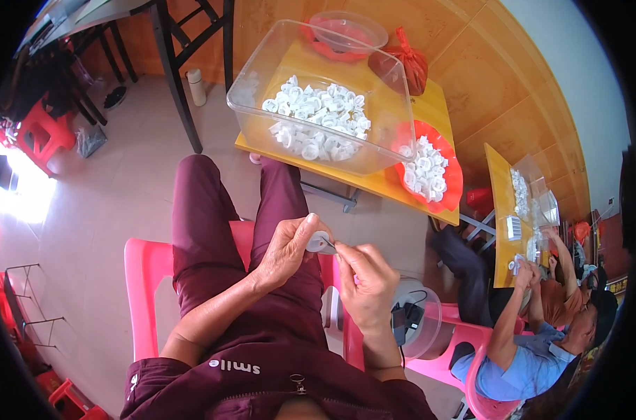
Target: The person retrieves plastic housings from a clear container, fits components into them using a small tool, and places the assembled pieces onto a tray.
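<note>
Over my lap, my left hand is closed round a small round white plastic part with its disc-like face turned up. Just to its right, my right hand pinches a thin dark metal piece whose tip meets the face of the part. Whether that piece is a tool or a pin is too small to tell. On the yellow table in front of my knees, a clear plastic bin holds a heap of similar white parts. More of them fill a red scalloped dish to its right.
Behind the bin are a clear bowl and a red plastic bag. A clear tub with black adapters stands by my right elbow. At right, a co-worker in blue sits at another yellow table. A bottle stands on the floor.
</note>
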A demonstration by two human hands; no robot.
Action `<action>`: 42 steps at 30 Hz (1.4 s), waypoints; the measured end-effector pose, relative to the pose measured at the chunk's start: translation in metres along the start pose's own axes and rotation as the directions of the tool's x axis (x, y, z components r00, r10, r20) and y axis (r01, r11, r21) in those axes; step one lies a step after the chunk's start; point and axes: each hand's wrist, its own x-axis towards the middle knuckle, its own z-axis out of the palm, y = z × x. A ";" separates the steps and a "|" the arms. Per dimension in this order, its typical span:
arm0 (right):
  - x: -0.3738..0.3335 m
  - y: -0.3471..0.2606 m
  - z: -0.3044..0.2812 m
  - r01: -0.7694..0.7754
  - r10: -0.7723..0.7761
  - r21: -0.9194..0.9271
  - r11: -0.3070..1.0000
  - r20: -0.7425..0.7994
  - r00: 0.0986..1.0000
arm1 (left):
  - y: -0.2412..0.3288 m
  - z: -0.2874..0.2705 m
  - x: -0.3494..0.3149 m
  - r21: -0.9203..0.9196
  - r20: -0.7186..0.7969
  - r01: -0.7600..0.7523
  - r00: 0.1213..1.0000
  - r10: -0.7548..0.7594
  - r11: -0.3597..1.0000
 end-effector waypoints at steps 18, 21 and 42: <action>-0.004 -0.012 0.008 0.142 -0.123 -0.328 0.934 0.080 0.989 | -0.009 0.000 0.000 0.213 -0.161 -0.015 0.986 0.050 0.977; -0.005 -0.012 0.009 0.167 -0.134 -0.342 0.925 0.117 0.984 | -0.005 0.003 0.000 0.232 -0.171 -0.013 0.984 0.054 0.973; 0.007 0.009 0.005 -0.136 0.136 0.134 0.982 0.007 0.991 | 0.000 -0.019 0.019 0.190 -0.096 0.095 0.992 -0.078 0.977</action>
